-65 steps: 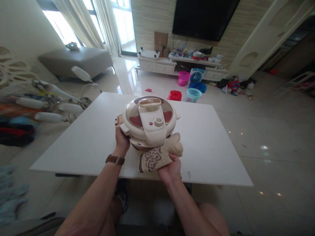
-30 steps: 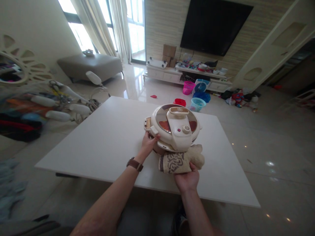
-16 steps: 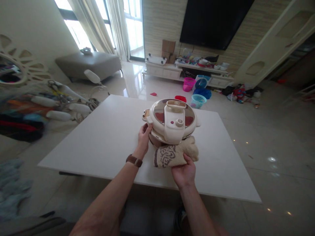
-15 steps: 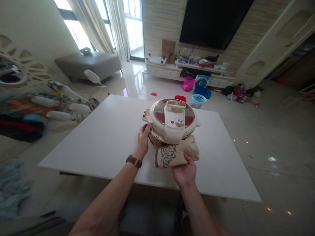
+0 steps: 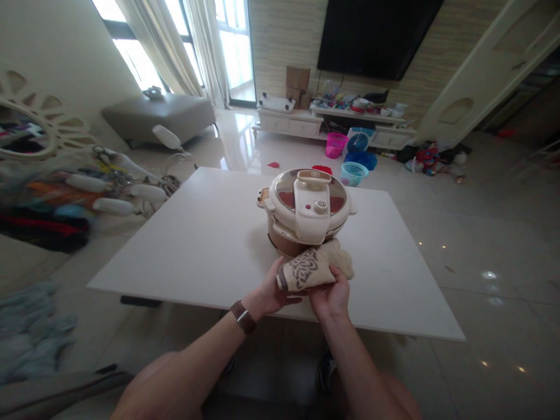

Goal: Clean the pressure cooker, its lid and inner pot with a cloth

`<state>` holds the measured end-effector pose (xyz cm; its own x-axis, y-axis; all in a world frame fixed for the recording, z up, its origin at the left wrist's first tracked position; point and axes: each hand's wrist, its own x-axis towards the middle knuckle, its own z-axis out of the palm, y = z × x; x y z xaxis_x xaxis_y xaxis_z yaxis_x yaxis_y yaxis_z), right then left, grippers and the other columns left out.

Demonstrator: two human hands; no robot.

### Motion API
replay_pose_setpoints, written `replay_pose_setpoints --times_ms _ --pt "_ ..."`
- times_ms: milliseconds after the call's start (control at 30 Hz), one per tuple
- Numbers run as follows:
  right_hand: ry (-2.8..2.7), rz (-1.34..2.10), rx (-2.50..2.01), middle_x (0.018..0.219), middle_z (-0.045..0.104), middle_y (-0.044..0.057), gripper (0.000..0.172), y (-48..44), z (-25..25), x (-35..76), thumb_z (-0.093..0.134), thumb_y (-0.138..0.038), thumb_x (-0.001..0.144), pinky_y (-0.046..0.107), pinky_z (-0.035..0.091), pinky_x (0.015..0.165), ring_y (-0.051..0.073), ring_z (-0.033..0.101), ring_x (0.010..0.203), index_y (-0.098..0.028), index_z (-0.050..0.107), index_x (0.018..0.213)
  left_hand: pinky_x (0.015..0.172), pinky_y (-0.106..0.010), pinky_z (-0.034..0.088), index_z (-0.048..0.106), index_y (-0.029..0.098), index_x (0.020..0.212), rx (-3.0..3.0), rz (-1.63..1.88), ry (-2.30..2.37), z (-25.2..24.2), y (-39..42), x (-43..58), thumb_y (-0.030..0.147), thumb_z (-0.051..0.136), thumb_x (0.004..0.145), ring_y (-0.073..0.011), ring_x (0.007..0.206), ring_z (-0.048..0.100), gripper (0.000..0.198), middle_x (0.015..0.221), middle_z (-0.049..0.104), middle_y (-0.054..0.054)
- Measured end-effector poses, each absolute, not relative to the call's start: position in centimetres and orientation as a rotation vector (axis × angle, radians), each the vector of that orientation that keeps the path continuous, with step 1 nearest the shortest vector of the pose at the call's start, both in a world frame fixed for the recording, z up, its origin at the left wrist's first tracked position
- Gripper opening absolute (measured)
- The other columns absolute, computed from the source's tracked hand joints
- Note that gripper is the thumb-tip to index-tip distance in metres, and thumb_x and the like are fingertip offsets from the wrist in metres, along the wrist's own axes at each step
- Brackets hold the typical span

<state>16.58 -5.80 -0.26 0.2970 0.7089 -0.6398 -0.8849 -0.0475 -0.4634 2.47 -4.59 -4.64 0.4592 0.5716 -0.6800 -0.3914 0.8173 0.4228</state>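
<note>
A folded beige cloth with a dark brown pattern, towel-like, is in my right hand; the thumb lies on top and the fingers are beneath. My left hand, with a brown watch band on its wrist, is at the cloth's left end. Its thumb points up beside the dark-edged end, while the fingers stretch out below the cloth. Just beyond stands a cream and brown electric cooker with a clear lid, a top handle and a knob. The cloth overlaps the cooker's lower front in view.
The cooker stands on a white table. Past the far edge, pink and light-blue baskets sit on the tiled floor. A cluttered white TV cabinet lines the wall. White-shaded lamp arms reach toward the table's left side.
My left hand has left the cooker's left side and come down and right to the cloth's left end. My right hand keeps hold of the cloth. The view has shifted slightly.
</note>
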Motion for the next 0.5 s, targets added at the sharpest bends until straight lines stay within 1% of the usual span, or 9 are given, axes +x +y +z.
replay_pose_setpoints --times_ms 33,100,200,233,300,400,433,500 --pt "0.214 1.322 -0.966 0.096 0.083 0.002 0.035 -6.0 -0.4 16.3 0.061 -0.021 0.085 0.034 0.066 0.088 0.019 0.078 0.087 -0.018 0.073 0.118 0.088 -0.044 0.052 0.075 0.023 0.114 0.201 0.594 0.88 -4.5 -4.9 2.4 0.082 0.045 0.088 -0.0307 0.093 0.072 0.071 0.104 0.08 -0.009" --pt "0.179 1.318 -0.988 0.095 0.083 0.002 0.034 -6.2 -0.9 16.1 0.061 -0.024 0.085 0.036 0.066 0.086 0.021 0.078 0.085 -0.019 0.073 0.117 0.091 -0.045 0.052 0.077 0.022 0.114 0.182 0.555 0.829 -4.6 -5.3 2.3 0.087 0.047 0.084 -0.031 0.096 0.071 0.077 0.105 0.08 -0.011" --pt "0.108 1.285 -1.001 0.093 0.083 0.002 0.032 -6.1 -1.3 16.6 0.062 -0.027 0.085 0.039 0.067 0.088 0.022 0.078 0.087 -0.02 0.073 0.114 0.088 -0.042 0.053 0.077 0.01 0.108 0.172 0.408 0.684 -4.6 -6.0 2.1 0.094 0.044 0.08 -0.032 0.095 0.071 0.094 0.101 0.078 -0.019" --pt "0.09 1.286 -0.994 0.094 0.083 0.002 0.031 -6.1 -1.4 16.8 0.062 -0.028 0.085 0.04 0.067 0.089 0.023 0.079 0.09 -0.021 0.073 0.113 0.087 -0.04 0.053 0.077 0.008 0.109 0.16 0.397 0.629 -4.4 -6.2 2.1 0.093 0.045 0.081 -0.0312 0.094 0.072 0.096 0.1 0.078 -0.02" --pt "0.078 1.297 -0.965 0.096 0.083 0.002 0.031 -6.0 -1.2 16.9 0.063 -0.026 0.085 0.041 0.066 0.093 0.024 0.079 0.096 -0.021 0.074 0.113 0.089 -0.039 0.054 0.075 0.007 0.119 0.11 0.489 0.558 -3.8 -6.3 2.0 0.086 0.049 0.087 -0.0292 0.095 0.073 0.089 0.105 0.079 -0.018" --pt "0.086 1.293 -0.914 0.103 0.084 0.002 0.035 -6.0 -0.6 16.4 0.064 -0.019 0.082 0.035 0.066 0.092 0.021 0.079 0.1 -0.021 0.074 0.116 0.096 -0.041 0.056 0.069 0.012 0.136 0.02 0.738 0.512 -2.2 -5.6 1.7 0.068 0.051 0.098 -0.0294 0.107 0.076 0.07 0.12 0.08 -0.016" --pt "0.092 1.293 -0.908 0.103 0.084 0.002 0.036 -6.1 -0.5 16.1 0.064 -0.017 0.082 0.033 0.066 0.09 0.02 0.079 0.098 -0.021 0.074 0.116 0.097 -0.041 0.057 0.068 0.011 0.137 0.001 0.795 0.507 -1.7 -5.3 1.5 0.063 0.05 0.1 -0.0296 0.108 0.076 0.066 0.121 0.08 -0.016" --pt "0.104 1.314 -0.91 0.101 0.084 0.001 0.037 -6.3 -0.3 15.5 0.063 -0.015 0.081 0.03 0.066 0.085 0.019 0.079 0.094 -0.021 0.075 0.115 0.094 -0.038 0.059 0.069 0.007 0.135 -0.03 0.855 0.52 -1.0 -4.8 1.4 0.05 0.052 0.102 -0.0276 0.101 0.079 0.056 0.115 0.082 -0.017"
